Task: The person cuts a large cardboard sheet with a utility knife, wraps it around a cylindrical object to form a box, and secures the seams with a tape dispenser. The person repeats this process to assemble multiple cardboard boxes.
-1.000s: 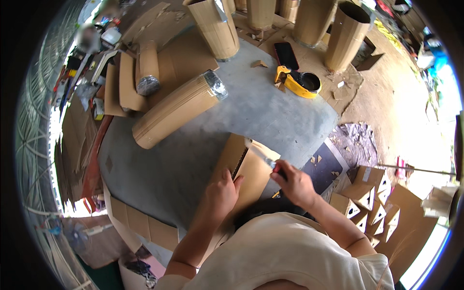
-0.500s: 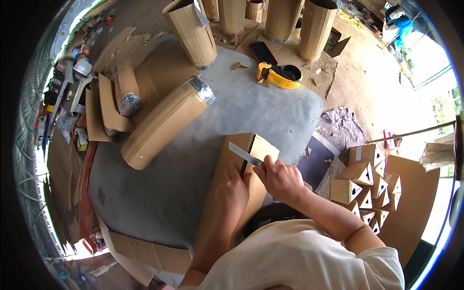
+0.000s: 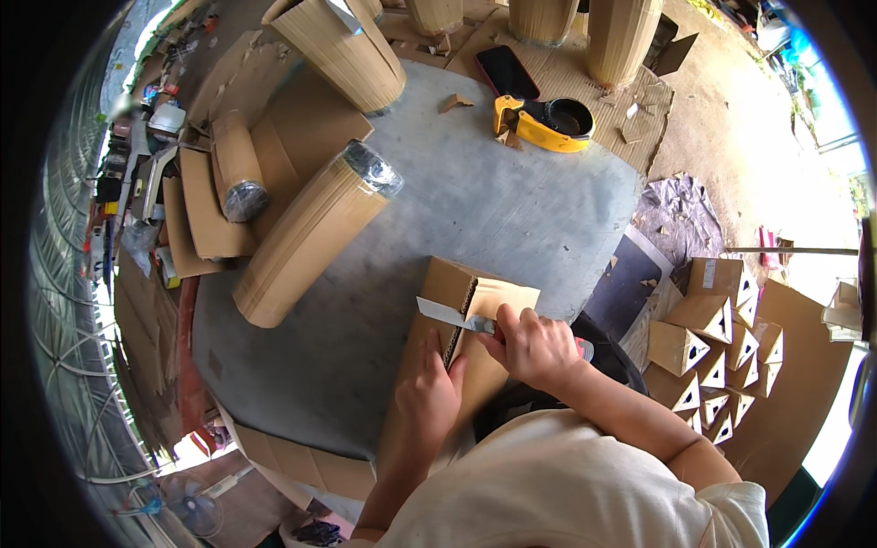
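A long folded cardboard piece [image 3: 445, 283] lies at the table's near edge, in front of my body. A dark corrugated slit runs down its middle. My left hand [image 3: 427, 395] holds it at this slit, thumb and fingers pressed on either side. My right hand [image 3: 537, 349] is closed round the handle of a knife with a broad, flat blade [image 3: 440, 311]. The blade lies across the slit just beyond my left fingertips, its tip pointing left. Most of the handle is hidden in my fist.
On the grey table [image 3: 512, 215] lies a cardboard tube [image 3: 306, 247] with a taped end. Farther off are a yellow tape dispenser [image 3: 548, 128], a phone [image 3: 508, 73] and an upright tube [image 3: 343, 55]. Several triangular cardboard pieces [image 3: 708, 315] are stacked at right.
The knife blade has come down nearer my left hand and lies flatter across the slit. The right side of the cardboard stands wider from the slit. The whole view has shifted slightly.
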{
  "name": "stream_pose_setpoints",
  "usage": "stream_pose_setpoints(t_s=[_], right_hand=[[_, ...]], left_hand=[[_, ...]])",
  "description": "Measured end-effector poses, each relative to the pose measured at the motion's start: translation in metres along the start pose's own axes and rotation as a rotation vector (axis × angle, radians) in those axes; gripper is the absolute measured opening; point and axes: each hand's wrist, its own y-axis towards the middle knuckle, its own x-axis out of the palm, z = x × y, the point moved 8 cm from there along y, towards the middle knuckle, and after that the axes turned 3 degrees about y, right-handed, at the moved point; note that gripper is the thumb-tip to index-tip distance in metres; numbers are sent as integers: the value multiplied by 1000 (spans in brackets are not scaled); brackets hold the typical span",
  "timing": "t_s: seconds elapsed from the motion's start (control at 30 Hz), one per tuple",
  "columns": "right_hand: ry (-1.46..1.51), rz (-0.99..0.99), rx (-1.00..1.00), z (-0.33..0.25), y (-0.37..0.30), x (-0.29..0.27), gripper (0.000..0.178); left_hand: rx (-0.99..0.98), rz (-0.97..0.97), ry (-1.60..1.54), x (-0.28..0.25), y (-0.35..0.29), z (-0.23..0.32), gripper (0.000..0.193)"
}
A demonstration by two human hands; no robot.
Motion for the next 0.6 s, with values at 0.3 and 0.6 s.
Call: stream_pose_setpoints(t_s=[0.3,0.6], right_hand=[[-52,181,766,283,-64,-107,23],[666,-264,265,165,11,67,45]], left_hand=[[-12,26,-2,-9,-1,-1,49],[-97,-189,-202,-22,25,-51,32]])
